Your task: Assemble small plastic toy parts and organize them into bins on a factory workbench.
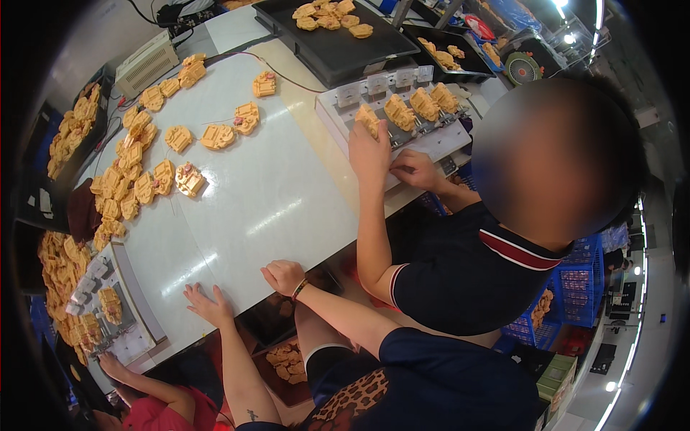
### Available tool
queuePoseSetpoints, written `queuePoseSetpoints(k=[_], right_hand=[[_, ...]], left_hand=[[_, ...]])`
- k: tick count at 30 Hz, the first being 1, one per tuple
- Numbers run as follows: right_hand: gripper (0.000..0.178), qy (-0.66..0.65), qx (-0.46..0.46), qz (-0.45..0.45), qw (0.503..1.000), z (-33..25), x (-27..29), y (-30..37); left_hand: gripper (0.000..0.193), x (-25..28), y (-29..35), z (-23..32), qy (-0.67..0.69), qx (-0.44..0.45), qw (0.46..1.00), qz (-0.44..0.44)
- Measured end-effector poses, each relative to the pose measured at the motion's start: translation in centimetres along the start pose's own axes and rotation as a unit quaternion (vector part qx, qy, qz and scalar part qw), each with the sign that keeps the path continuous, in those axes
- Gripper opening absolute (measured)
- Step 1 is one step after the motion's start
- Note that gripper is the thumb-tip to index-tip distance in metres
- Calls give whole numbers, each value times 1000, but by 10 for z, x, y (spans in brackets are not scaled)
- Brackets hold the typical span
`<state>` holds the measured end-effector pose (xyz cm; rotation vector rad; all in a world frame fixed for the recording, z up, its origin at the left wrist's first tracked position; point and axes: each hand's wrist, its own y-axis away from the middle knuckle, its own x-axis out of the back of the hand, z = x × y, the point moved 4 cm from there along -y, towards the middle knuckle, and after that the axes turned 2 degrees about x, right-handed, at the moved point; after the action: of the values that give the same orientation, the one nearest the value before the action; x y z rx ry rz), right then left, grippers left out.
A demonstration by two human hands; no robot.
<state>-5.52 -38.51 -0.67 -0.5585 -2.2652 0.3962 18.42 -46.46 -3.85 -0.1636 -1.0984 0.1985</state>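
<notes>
My left hand (208, 305) rests at the near edge of the white table (251, 194), its fingers spread with nothing in them. To its right, my right hand (284, 278) lies on the same edge, fingers curled into a loose fist; nothing shows in it. Beyond my hands, several yellow plastic housings (190, 179) lie apart from me on the table, some with thin wires and small red parts. A longer pile of these housings (118, 179) runs along the left side. Neither hand touches a housing.
At right, a co-worker's hands (370, 154) work at a fixture (410, 133) holding several housings. Another person's hand (111, 366) is by a second fixture (118, 323) at lower left. Black trays (345, 57) of housings stand at the back; a power supply box (147, 66) sits far left.
</notes>
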Motion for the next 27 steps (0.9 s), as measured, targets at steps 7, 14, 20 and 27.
queuePoseSetpoints(k=[7,14,20,27], right_hand=[[31,-2,9,5,1000,2,-1,-1],[32,-13,12,10,1000,-1,-2,-1],[32,-13,16,15,1000,-1,-1,-1],[31,4,20,-5,1000,-1,-2,0]], left_hand=[[51,0,-1,3,1,-3,1000,0],[51,0,-1,0,3,0,1000,3],[49,1,-1,1,3,3,1000,0],[48,0,0,0,1,-1,1000,2]])
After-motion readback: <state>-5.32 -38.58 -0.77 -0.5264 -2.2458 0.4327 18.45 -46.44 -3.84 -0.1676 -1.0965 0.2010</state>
